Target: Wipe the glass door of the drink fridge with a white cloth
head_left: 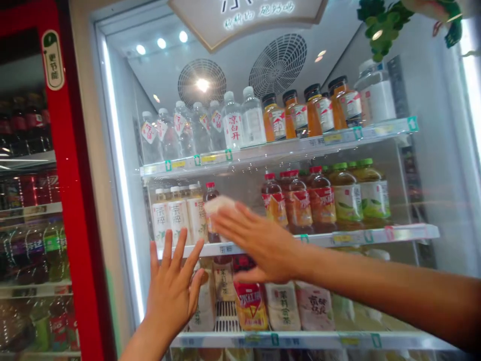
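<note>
Left hand (171,288), right hand (261,238) with cloth (219,202) hide some bottles (197,210); red cooler (80,200) beside.

The person's left hand (175,286) is spread, palm toward the glass front (240,185) of a lit drinks cooler. To its right, the right hand (259,243) lies flat, thumb apart, with a blurred white cloth (221,203) at its fingertips. Tea bottles with white labels (178,216) stand behind and just above the left hand's fingers. Above both hands runs a shelf (255,153) of clear and amber bottles; left of them stands a red cooler (84,200).
</note>
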A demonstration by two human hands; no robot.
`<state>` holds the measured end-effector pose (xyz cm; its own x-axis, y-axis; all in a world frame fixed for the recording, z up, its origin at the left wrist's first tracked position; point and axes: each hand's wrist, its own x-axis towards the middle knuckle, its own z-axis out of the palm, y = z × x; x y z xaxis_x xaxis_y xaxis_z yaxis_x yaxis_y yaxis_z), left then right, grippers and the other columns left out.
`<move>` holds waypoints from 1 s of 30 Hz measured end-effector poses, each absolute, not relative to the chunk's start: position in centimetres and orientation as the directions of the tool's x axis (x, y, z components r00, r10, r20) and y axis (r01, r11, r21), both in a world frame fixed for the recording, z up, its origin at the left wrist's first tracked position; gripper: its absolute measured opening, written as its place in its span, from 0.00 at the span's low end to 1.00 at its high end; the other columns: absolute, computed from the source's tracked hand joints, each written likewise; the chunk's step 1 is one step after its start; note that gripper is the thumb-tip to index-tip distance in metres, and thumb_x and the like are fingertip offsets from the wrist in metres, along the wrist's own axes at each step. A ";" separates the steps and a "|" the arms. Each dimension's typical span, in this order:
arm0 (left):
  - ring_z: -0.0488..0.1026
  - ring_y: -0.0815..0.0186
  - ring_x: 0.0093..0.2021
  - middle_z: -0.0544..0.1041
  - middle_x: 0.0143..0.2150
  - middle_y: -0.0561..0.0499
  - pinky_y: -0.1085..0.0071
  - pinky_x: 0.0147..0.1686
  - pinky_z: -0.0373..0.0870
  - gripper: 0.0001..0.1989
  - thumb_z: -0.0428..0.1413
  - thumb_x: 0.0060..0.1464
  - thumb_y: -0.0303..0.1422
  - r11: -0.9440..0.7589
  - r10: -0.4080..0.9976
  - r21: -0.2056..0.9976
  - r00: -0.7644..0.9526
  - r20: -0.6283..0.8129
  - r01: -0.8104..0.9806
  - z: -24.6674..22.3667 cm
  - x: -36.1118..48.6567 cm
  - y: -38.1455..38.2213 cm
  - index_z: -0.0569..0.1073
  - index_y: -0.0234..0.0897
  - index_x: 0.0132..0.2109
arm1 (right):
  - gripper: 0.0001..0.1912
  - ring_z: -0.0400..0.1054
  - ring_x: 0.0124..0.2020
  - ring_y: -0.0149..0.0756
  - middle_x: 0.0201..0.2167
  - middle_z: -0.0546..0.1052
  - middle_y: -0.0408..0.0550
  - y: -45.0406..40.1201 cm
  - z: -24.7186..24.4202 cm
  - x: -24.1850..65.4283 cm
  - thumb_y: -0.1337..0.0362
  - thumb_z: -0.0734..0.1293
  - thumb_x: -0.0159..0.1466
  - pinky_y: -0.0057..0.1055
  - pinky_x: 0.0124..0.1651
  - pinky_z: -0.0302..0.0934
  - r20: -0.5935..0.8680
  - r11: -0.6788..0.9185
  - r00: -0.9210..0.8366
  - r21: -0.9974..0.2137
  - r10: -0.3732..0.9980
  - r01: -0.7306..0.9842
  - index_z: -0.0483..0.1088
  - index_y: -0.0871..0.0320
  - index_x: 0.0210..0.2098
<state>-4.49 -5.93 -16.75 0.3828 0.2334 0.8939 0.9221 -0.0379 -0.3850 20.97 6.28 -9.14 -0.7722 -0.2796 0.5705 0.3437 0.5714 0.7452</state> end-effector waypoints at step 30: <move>0.34 0.52 0.80 0.40 0.81 0.52 0.48 0.77 0.27 0.38 0.55 0.66 0.36 -0.194 0.210 -0.372 0.408 0.888 0.908 -18.0 -5.5 -5.2 0.48 0.48 0.77 | 0.53 0.34 0.80 0.46 0.78 0.45 0.53 7.0 -9.6 24.4 0.37 0.61 0.68 0.51 0.79 0.37 0.596 0.540 -0.790 0.717 -0.146 0.441 0.37 0.61 0.78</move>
<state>-5.48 -5.18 -17.98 0.4083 0.2095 0.8885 0.9080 -0.1936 -0.3716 24.36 7.00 -9.59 -0.7898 -0.1457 0.5958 0.4409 0.5404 0.7166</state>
